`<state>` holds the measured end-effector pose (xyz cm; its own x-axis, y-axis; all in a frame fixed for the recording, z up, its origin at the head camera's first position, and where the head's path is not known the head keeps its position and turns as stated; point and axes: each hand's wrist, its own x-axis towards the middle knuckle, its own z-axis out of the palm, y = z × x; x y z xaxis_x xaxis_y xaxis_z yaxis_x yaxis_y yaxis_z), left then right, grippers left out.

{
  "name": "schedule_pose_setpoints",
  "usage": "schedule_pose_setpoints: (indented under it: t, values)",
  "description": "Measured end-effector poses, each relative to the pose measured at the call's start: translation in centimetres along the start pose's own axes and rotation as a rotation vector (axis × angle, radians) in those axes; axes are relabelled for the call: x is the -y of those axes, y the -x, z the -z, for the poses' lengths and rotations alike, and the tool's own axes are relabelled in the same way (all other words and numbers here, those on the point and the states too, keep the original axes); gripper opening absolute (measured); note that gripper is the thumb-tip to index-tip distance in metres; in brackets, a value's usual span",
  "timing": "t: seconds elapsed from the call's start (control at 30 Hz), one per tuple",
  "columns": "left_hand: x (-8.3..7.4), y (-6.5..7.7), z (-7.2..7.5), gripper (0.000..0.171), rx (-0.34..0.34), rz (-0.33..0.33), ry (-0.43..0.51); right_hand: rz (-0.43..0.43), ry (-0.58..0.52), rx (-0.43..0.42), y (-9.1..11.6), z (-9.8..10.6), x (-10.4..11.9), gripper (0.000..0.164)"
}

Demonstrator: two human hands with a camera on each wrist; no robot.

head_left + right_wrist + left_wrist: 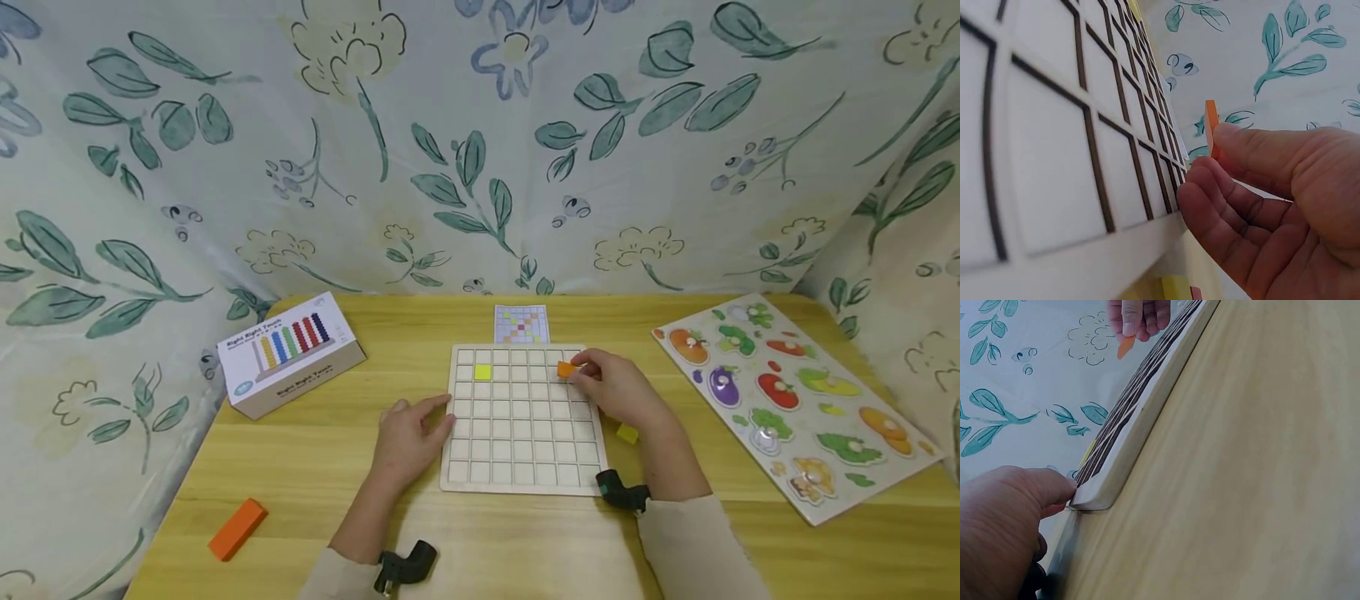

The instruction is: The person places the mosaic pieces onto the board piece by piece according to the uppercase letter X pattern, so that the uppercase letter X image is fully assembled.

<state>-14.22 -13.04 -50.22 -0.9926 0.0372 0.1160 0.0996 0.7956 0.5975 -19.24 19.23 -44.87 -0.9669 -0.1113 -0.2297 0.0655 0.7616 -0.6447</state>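
Observation:
A square white grid board (522,418) lies on the table, with a yellow-green square tile (482,372) in a cell near its upper left. Between thumb and fingers, my right hand (617,388) pinches an orange square tile (566,369) over the board's upper right cells. In the right wrist view this orange tile (1211,125) stands edge-on, above the board's surface. My left hand (408,442) touches the board's left edge with extended fingers; its thumb (1054,485) meets a corner in the left wrist view. Behind the board lies a small card with a coloured grid pattern (521,323).
A yellow block (627,433) lies right of the board, under the right wrist. An orange block (237,529) is at the front left. A white printed box (292,354) stands back left, and a vegetable puzzle board (795,400) lies at the right. A floral curtain (480,167) hangs behind.

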Motion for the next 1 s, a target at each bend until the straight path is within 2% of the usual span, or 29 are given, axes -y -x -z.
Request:
schedule_pose_setpoints:
  t: [0.2,0.43,1.0]
  values:
    - [0.1,0.1,0.0,0.034,-0.001,-0.001,-0.005,-0.027,-0.011,0.024,-0.7,-1.4,0.5,0.027]
    - [0.1,0.2,0.1,0.033,-0.003,-0.006,0.001,0.014,0.045,-0.022,-1.0,-2.2,0.3,0.026]
    - [0.0,0.0,0.0,0.033,-0.008,-0.017,0.022,0.06,0.127,-0.077,-1.4,-2.4,0.1,0.028]
